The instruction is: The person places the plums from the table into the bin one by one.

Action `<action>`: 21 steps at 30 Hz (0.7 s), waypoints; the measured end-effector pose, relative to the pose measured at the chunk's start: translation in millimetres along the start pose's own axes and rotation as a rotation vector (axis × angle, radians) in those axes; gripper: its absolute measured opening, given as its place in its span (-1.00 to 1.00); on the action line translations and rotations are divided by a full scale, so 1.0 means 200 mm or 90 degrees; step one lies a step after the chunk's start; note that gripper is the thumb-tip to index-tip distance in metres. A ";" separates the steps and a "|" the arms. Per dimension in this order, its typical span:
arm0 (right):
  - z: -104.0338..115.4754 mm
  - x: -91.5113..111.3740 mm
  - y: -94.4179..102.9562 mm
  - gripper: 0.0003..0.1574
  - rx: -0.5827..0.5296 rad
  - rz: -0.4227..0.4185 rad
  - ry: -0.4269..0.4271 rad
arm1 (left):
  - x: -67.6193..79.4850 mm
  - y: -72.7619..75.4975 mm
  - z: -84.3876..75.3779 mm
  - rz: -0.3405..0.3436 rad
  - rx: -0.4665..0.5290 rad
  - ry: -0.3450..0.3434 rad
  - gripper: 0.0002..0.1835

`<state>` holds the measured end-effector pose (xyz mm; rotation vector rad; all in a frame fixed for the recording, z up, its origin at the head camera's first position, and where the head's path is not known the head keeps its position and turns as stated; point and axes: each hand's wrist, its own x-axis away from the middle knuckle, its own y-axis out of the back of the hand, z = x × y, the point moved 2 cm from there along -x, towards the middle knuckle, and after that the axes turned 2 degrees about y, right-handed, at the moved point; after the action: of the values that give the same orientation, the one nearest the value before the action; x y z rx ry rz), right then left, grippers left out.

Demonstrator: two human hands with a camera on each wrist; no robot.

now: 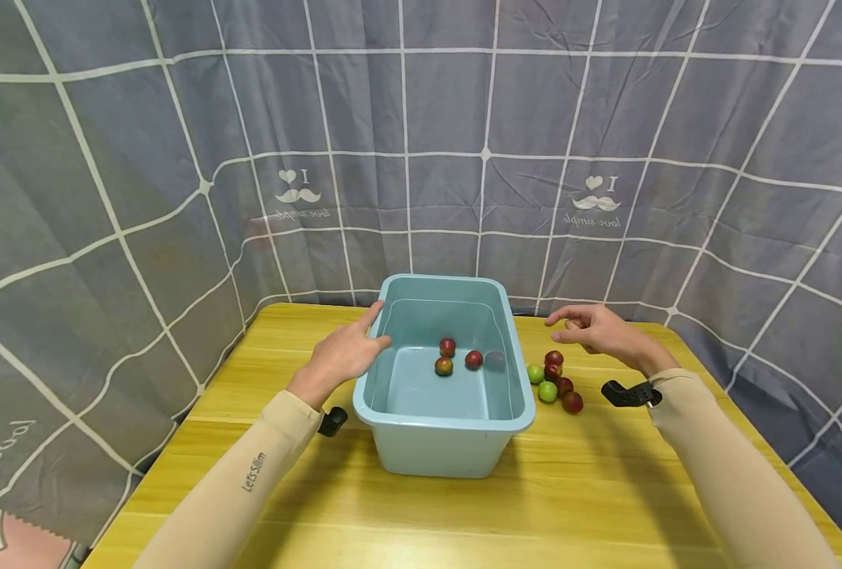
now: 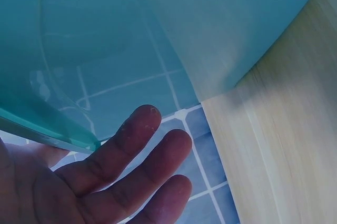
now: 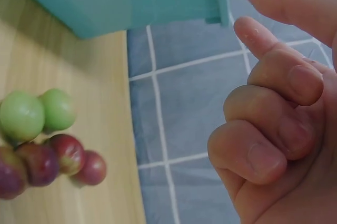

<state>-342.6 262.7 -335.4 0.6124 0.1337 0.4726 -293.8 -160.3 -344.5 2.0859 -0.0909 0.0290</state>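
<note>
A light blue plastic tub (image 1: 435, 446) stands on the table with three dark red plums (image 1: 474, 359) on its floor. My left hand (image 1: 343, 354) rests at the tub's left rim, its thumb toward the inside. In the left wrist view, its fingers (image 2: 152, 169) stretch loosely beside the tub's outer wall. To the right of the tub, my right hand (image 1: 602, 332) hovers above a group of several red plums (image 1: 565, 386) and two green plums (image 1: 547, 391). Its thumb and index finger are apart; the other fingers (image 3: 258, 155) curl inward, holding nothing.
The yellow wooden table (image 1: 307, 506) spreads around the tub. A grey curtain (image 1: 442, 190) with white grid lines hangs behind the table and along both sides. Dark bands (image 1: 630, 393) circle the wrists.
</note>
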 end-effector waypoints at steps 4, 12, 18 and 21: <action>-0.06 0.03 -0.01 -0.47 -0.012 -0.010 -0.005 | 0.00 0.00 0.00 0.001 0.000 0.000 -0.18; -0.18 0.10 -0.03 -0.46 -0.048 -0.023 -0.012 | 0.00 0.00 -0.01 0.000 0.006 0.000 -0.19; -0.27 0.15 -0.06 -0.46 -0.078 -0.035 -0.015 | 0.00 0.00 0.00 0.003 0.005 0.001 -0.19; -0.31 0.17 -0.08 -0.45 -0.094 -0.033 -0.021 | 0.00 0.01 0.00 0.006 0.004 0.003 -0.19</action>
<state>-322.6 298.4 -394.3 0.4715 0.0821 0.4172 -293.3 -160.8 -343.2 2.0910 -0.0973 0.0403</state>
